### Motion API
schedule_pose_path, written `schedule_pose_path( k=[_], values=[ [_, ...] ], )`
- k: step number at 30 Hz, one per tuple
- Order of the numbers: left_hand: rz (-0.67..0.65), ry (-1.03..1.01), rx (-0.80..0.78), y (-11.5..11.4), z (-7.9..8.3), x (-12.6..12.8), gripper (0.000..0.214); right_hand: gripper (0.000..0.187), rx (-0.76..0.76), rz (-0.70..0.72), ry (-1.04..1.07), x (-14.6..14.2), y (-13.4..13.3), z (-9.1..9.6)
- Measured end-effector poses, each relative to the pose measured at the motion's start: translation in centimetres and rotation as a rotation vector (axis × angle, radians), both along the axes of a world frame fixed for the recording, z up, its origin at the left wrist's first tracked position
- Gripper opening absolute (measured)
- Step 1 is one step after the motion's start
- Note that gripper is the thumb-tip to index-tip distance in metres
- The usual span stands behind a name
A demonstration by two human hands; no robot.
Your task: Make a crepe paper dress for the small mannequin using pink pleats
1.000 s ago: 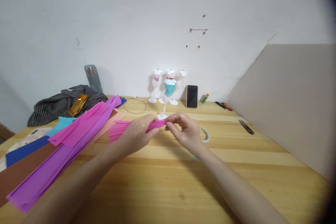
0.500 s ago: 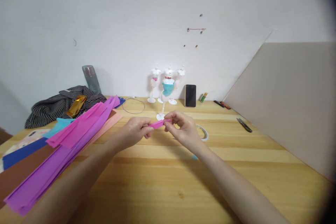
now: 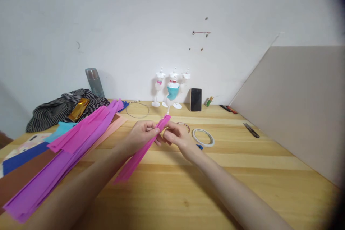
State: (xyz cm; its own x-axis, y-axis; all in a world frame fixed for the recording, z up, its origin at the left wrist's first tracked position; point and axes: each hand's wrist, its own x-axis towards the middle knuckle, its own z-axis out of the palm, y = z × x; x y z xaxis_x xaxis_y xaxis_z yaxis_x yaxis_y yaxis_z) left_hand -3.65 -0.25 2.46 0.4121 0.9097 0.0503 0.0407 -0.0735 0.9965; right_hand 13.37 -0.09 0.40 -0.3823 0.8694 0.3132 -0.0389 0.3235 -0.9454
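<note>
A folded strip of bright pink crepe paper point(image 3: 137, 160) slants from between my hands down toward the lower left. My left hand point(image 3: 142, 134) is closed, with its thumb pressing the strip's folds from the front. Close against the strip's upper part, my right hand point(image 3: 179, 136) has its fingers bent around the paper's right edge; some fingertips are hidden behind it. Just beyond the strip's top end stands a white mini dress form point(image 3: 173, 78) with turquoise paper point(image 3: 172, 92) around its lower body.
Two more white dress forms point(image 3: 160, 79) stand by the wall, near a phone point(image 3: 195, 100). A tape roll point(image 3: 203, 138), a small blue piece point(image 3: 199, 147) and scissors point(image 3: 251, 130) lie to the right. Purple paper point(image 3: 43, 185), striped cloth point(image 3: 54, 109) and a bottle point(image 3: 95, 82) occupy the left.
The pink strip has turned from nearly level to steeply slanted, and its long tail now shows. My right hand has shifted slightly left and down, uncovering the tape roll.
</note>
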Motion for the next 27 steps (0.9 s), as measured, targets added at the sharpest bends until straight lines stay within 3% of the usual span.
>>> schedule_pose_path(
  k=[7, 12, 18, 27],
  values=[
    [0.021, 0.062, 0.019, -0.5, -1.0, 0.6, 0.021, 0.026, -0.121, -0.22, 0.151, -1.1, -0.3, -0.5],
    [-0.096, 0.148, -0.032, -0.4, -1.3, 0.2, 0.025, 0.022, -0.115, -0.325, 0.146, -0.5, 0.0, -0.1],
    [-0.181, 0.108, -0.101, -0.1, -1.6, -0.4, 0.031, 0.026, -0.119, -0.377, 0.13, 0.2, 0.6, 0.3],
    [-0.179, 0.027, -0.213, 0.4, -2.3, -0.4, 0.033, 0.023, -0.104, -0.418, 0.167, 0.7, 0.9, 0.7]
  ],
)
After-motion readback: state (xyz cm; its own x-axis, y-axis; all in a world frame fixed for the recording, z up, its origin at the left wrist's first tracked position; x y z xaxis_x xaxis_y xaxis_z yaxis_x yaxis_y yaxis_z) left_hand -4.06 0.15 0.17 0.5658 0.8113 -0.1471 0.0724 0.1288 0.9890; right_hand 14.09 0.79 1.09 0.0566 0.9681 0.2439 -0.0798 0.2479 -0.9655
